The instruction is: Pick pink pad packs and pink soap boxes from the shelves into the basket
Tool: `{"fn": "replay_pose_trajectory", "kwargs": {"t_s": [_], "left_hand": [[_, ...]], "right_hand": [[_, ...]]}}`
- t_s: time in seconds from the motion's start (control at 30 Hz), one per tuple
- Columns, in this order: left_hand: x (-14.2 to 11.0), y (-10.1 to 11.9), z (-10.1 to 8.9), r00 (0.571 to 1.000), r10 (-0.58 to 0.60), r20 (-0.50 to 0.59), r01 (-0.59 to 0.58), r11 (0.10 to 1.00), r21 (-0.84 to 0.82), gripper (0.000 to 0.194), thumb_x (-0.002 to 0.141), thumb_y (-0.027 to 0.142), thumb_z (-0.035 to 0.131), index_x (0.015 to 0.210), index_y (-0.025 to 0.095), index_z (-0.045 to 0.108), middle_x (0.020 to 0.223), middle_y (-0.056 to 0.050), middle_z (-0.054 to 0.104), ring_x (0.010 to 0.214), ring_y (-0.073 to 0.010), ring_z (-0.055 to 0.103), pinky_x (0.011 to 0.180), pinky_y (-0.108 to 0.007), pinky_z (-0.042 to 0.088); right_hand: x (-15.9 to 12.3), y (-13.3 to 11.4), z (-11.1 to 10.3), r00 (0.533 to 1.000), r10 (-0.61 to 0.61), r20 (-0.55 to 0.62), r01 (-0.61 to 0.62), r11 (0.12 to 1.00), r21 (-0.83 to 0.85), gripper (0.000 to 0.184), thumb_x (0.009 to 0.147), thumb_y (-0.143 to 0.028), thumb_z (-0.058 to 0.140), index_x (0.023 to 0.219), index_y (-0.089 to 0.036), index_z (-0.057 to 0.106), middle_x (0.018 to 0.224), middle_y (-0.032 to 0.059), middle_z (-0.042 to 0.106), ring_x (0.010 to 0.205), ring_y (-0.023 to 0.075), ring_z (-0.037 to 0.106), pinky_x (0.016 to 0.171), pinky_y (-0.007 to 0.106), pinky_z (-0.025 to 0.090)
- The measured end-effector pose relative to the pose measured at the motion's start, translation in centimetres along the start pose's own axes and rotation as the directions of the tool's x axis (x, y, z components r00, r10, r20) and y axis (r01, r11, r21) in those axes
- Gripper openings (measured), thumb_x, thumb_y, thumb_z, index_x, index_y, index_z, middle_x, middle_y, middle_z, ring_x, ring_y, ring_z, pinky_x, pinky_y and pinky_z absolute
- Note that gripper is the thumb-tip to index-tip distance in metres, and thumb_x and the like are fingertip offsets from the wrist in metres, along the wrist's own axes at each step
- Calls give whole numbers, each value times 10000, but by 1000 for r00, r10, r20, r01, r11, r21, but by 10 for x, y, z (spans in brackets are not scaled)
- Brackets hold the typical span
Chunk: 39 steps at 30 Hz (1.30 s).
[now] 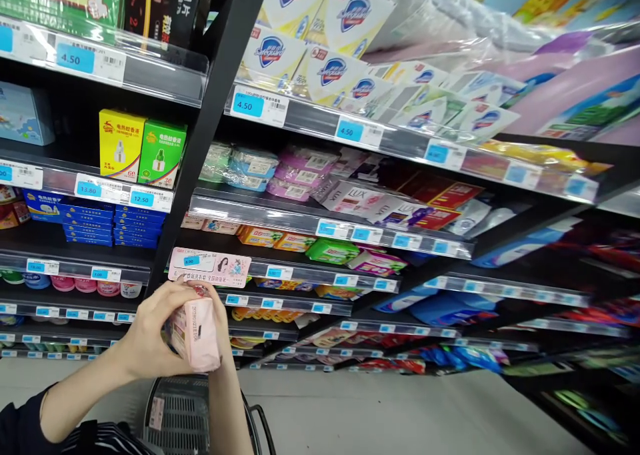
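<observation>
I hold a small pale pink pack [199, 338] in both hands in front of the store shelves. My left hand [150, 335] wraps round its left side, with the fingers curled over the top. My right hand [221, 321] is mostly hidden behind the pack and grips its right side, with the forearm rising from below. The pack sits just under a pink shelf label [210, 267]. Below my hands is a black shopping basket [177, 415].
Black shelves run from the left to the far right, with blue price tags on their edges. Safeguard soap boxes [325, 68] fill the top shelf and Lux boxes [360, 201] lie lower. Yellow and green boxes [140, 147] stand at the left. A grey floor aisle [400, 415] lies below.
</observation>
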<state>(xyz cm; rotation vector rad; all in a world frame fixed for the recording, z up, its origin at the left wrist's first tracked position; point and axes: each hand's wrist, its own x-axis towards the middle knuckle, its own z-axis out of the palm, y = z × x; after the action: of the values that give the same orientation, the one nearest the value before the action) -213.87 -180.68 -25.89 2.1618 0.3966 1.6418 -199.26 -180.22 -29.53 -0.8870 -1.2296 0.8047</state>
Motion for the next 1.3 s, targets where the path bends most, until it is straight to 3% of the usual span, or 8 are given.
{"fn": "replay_pose_trajectory", "kwargs": {"t_s": [0.13, 0.23, 0.37, 0.57, 0.87, 1.03, 1.17, 1.3], "left_hand": [[4, 3, -7, 1000, 13, -13, -10, 983, 182, 657, 613, 236, 815, 1201, 210, 524, 1050, -63, 642, 947, -192, 640, 826, -283, 520], [3, 1, -9, 1000, 20, -19, -14, 968, 249, 654, 621, 250, 805, 1207, 215, 518, 1047, -60, 638, 947, -197, 641, 827, -298, 522], [2, -2, -7, 998, 34, -49, -19, 957, 291, 602, 659, 252, 751, 1212, 205, 517, 1033, -67, 625, 931, -200, 644, 784, -298, 532], [1, -6, -5, 985, 145, -97, -104, 932, 346, 514, 768, 360, 708, 1210, 191, 507, 1030, -102, 627, 975, -239, 647, 825, -349, 558], [-7, -6, 10, 932, 186, -311, -53, 919, 391, 617, 744, 384, 747, 1259, 217, 451, 1004, -86, 566, 962, -253, 604, 837, -409, 543], [-19, -4, 21, 905, 211, -369, -44, 910, 412, 710, 718, 370, 772, 1298, 178, 412, 1039, -95, 499, 945, -233, 560, 773, -366, 540], [-30, -5, 19, 980, -56, -192, 111, 950, 291, 867, 686, 290, 781, 1402, 177, 305, 1259, -167, 455, 1193, -297, 519, 930, -427, 527], [-40, -9, 11, 911, -408, 61, 405, 913, 55, 903, 676, 251, 785, 1413, 231, 264, 1374, -138, 507, 1236, -269, 555, 983, -393, 517]], "right_hand": [[-14, -32, -10, 944, -325, -52, 315, 939, -138, 308, 912, -514, 514, 1000, -238, 619, 823, 24, 569, 732, 179, 558, 654, 309, 474], [-29, -63, -7, 834, -542, 101, 529, 736, -422, 238, 863, -397, 640, 1028, -232, 595, 852, 25, 547, 795, 186, 533, 680, 303, 466], [-36, -93, 2, 822, -491, 289, 551, 557, -622, 163, 831, -171, 655, 948, -210, 550, 838, 8, 515, 746, 146, 521, 639, 256, 456], [-31, -104, 3, 829, -430, 358, 556, 564, -610, 172, 898, -71, 513, 804, -213, 495, 766, -5, 531, 702, 124, 526, 601, 230, 446], [-46, -64, 39, 693, -681, -237, 473, 677, -564, 159, 928, -88, 475, 876, -233, 515, 784, -2, 485, 760, 162, 607, 681, 316, 504], [-37, -62, 44, 680, -644, -350, 391, 722, -571, 155, 952, -126, 482, 848, -238, 511, 770, 0, 515, 716, 153, 565, 665, 308, 446], [-21, -66, 32, 682, -622, -385, 336, 734, -591, 171, 952, -189, 514, 785, -226, 512, 745, 6, 505, 695, 151, 512, 625, 280, 416], [-10, -63, 22, 777, -462, -428, 217, 834, -506, 271, 942, -341, 541, 709, -220, 473, 714, -5, 469, 616, 131, 460, 553, 257, 383]]}}
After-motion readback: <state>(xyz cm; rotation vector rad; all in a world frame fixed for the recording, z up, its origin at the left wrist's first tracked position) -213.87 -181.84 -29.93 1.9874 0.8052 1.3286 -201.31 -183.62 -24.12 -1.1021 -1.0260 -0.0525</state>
